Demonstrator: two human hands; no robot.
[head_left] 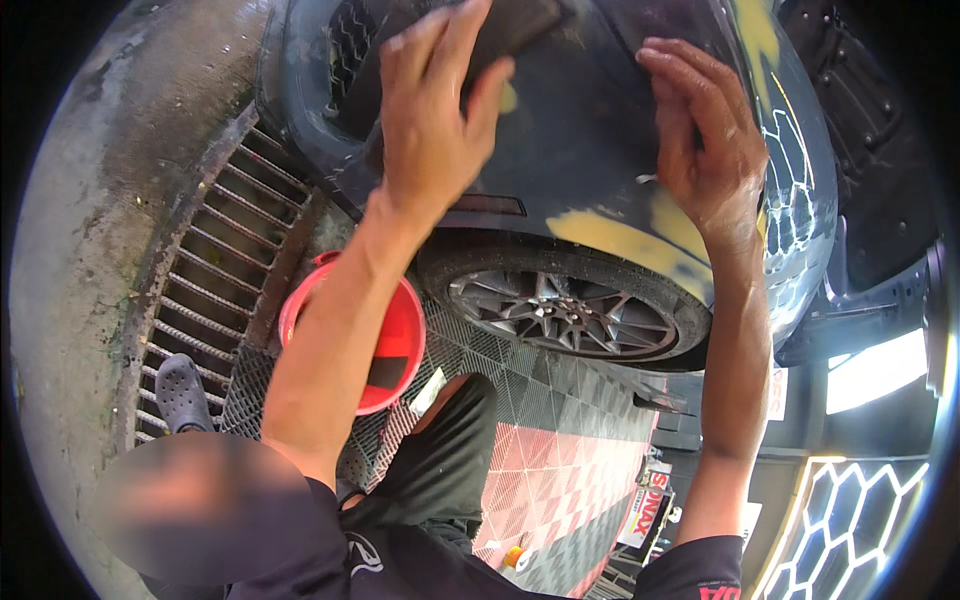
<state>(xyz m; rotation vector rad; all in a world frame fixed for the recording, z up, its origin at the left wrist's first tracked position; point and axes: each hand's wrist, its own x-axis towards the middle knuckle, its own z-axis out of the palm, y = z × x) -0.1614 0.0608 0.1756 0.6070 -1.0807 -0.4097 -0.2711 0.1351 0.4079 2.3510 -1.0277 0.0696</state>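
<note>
- Left hand (440, 110), upper middle of the frame: fingers curled over a dark flat sanding block (515, 30), thumb wrapped round its near edge, gripping it against the car's body panel (580, 130).
- Block: dark brown to black, roughly rectangular, partly cut off by the top edge of the frame; a small yellowish patch shows just beside the thumb.
- Right hand (705, 135), upper right: open, fingers together and laid flat on the same panel, holding nothing.
- Panel: dark blue-grey, glossy, curved; pale yellow patches run along its lower edge above the wheel arch and up near the top right. White hexagon light reflections show on its right part.
- Wheel (565, 310), centre of the frame, below the panel: dark multi-spoke rim in a black tyre.
- Red bucket (395, 340), left of centre, partly hidden behind the left forearm; something dark inside.
- Metal drain grate (215, 270) at left, with a grey clog (180, 392) at its lower end.
- Floor (560, 470) of red and grey grid tiles, lower centre.
</note>
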